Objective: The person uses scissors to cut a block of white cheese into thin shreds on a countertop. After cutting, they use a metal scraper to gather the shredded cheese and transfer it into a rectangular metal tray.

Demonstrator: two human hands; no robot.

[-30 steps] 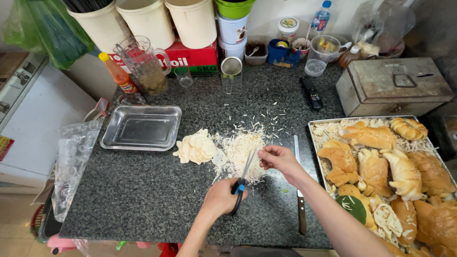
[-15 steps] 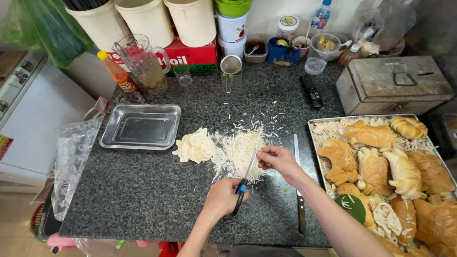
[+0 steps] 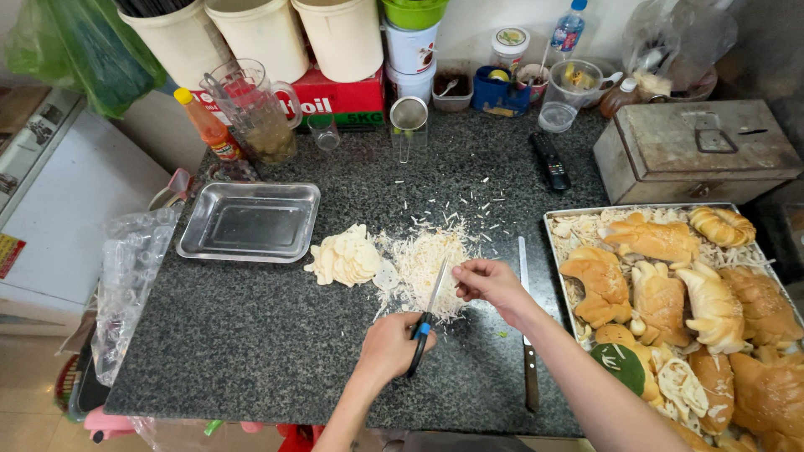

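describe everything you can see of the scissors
The scissors have slim, silvery metal blades and dark handles with a blue patch near the pivot. The left hand grips the handles. The blades point up and away from the person, over the pile of pale shreds on the speckled granite counter. The right hand pinches something small beside the blades.

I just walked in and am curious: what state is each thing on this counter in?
Scissors: in left hand, blades over shredded pile.
Right hand: pinching a piece.
Metal tray: empty.
Knife: lying flat.
Metal box: closed.
Baking tray: full of pastries.
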